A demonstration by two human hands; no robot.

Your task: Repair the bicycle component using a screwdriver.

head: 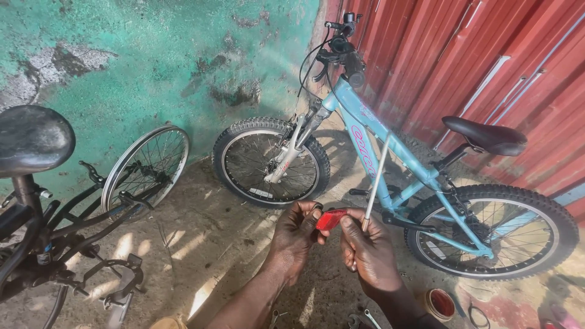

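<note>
My left hand [297, 234] and my right hand [367, 247] meet in front of me, both pinching a small red plastic piece [330, 219] between them. My right hand also grips a thin silver rod [376, 180] that points up and slightly right. Just beyond the hands stands a light blue bicycle [390, 152] with a black saddle [485, 134], leaning by a red corrugated wall.
A loose spoked wheel [145, 166] leans on the green wall. A black bicycle frame with saddle [31, 139] is at the left. A small round tin [440, 304] and wrenches [365, 318] lie on the concrete floor near my right arm.
</note>
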